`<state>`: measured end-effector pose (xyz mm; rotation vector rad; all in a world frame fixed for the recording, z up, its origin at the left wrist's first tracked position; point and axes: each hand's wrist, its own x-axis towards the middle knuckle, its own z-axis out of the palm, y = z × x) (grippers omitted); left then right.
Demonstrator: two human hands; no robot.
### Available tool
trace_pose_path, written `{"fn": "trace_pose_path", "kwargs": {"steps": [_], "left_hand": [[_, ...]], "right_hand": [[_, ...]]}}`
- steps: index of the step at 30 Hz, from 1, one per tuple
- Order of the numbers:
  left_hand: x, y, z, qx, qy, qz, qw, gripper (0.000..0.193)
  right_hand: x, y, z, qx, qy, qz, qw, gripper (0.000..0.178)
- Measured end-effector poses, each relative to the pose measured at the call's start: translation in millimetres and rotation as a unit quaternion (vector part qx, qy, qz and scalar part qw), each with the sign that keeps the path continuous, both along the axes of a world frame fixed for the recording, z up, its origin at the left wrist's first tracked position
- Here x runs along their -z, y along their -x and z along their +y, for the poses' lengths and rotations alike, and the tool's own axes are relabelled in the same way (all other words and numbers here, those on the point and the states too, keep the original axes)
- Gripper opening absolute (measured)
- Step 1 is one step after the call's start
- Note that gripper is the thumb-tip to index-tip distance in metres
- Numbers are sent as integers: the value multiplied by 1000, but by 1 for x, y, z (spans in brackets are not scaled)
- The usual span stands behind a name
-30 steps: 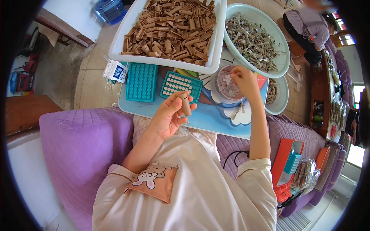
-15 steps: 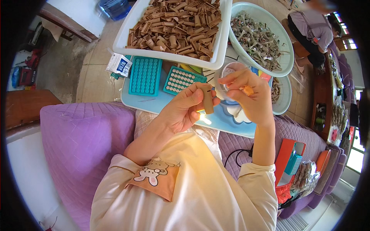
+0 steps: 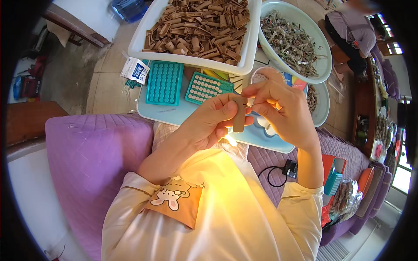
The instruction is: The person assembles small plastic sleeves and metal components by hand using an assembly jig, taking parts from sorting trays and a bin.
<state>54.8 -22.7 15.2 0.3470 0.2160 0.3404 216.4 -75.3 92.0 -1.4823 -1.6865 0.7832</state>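
By the left edge of the worktop (image 3: 152,114) a white packet (image 3: 134,71) is parked, with a flat teal tray (image 3: 164,82) right beside it, then a second teal tray (image 3: 227,87) holding rows of white discs (image 3: 203,86). The white tub (image 3: 138,45) of brown pieces (image 3: 200,35) is set along the far edge. Over the near edge, a brown tube (image 3: 238,118) is held roughly upright, clamped between thumb and fingers of the left hand (image 3: 202,124). At its upper end the right hand (image 3: 283,111) is bunched in close, but whether anything small is pinched there can't be told. Seems like something's being fitted at the tube's top, so a steady tube and careful fingertip aim are probably called for next. Behind that hand a clear tub (image 3: 257,77) is partly hidden
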Motion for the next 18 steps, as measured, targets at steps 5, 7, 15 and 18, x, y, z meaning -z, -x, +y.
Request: {"fn": "trace_pose_path", "kwargs": {"steps": [5, 7, 15, 18], "left_hand": [[-9, -4, -5, 1, 17, -1, 1000, 30], [-14, 1, -5, 23, 51, 18, 998, 31], [-21, -1, -8, 21, 42, 27, 999, 32], [-12, 1, -9, 58, 107, -26, 992, 32]], "right_hand": [[0, -1, -4, 0, -7, -59, 998, 9], [-6, 1, -4, 9, -3, -40, 999, 9], [-15, 5, -6, 76, 103, 45, 991, 7], [-15, 4, -6, 34, 28, -57, 997, 7]]}}
